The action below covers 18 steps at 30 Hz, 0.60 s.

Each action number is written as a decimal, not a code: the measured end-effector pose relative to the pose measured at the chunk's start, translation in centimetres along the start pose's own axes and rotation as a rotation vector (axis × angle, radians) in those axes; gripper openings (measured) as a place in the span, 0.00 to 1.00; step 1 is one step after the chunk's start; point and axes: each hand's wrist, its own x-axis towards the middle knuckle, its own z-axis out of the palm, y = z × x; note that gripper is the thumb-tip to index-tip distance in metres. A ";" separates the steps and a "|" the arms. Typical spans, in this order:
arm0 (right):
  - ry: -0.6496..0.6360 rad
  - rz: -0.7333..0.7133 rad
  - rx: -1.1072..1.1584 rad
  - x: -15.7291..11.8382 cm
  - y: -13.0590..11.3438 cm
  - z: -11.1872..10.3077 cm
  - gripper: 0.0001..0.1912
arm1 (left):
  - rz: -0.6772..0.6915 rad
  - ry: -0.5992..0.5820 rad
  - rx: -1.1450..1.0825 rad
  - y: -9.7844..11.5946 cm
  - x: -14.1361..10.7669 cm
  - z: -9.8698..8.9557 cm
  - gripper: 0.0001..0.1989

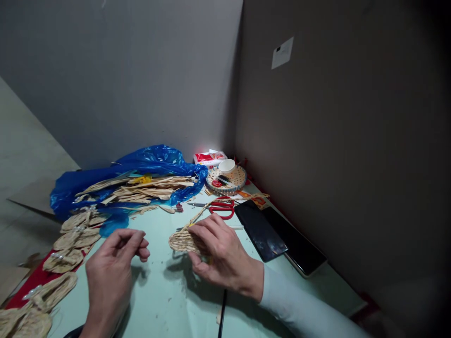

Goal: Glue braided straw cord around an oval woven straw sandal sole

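Near the middle of the table, my right hand [223, 251] grips a small oval piece of coiled straw braid [183, 241], like a tiny sandal sole, between thumb and fingers. A straw cord [202, 211] runs from it toward the back right. My left hand [118, 263] is raised to the left of the piece and apart from it. Its thumb and index finger are pinched together; whatever they hold, if anything, is too small to make out. Red-handled scissors [222, 208] lie just behind my right hand.
Finished miniature straw sandals [63, 260] line the left edge. A blue plastic bag [158, 159] holds straw strips [151, 191] at the back. Two dark phones [262, 230] lie right. A woven tray [239, 177] carries a white cup [227, 165]. Walls rise behind and to the right.
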 end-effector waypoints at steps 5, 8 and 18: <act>-0.017 -0.056 -0.001 -0.1 -0.5 -0.3 0.17 | 0.056 -0.105 0.117 0.1 -0.8 0.4 0.18; -0.028 -0.092 -0.002 0.0 -1.0 -0.6 0.16 | 0.080 -0.109 0.153 -0.1 -1.3 0.5 0.21; -0.052 -0.115 -0.036 0.0 -1.5 -0.8 0.16 | 0.071 -0.148 0.172 0.5 -1.2 1.1 0.16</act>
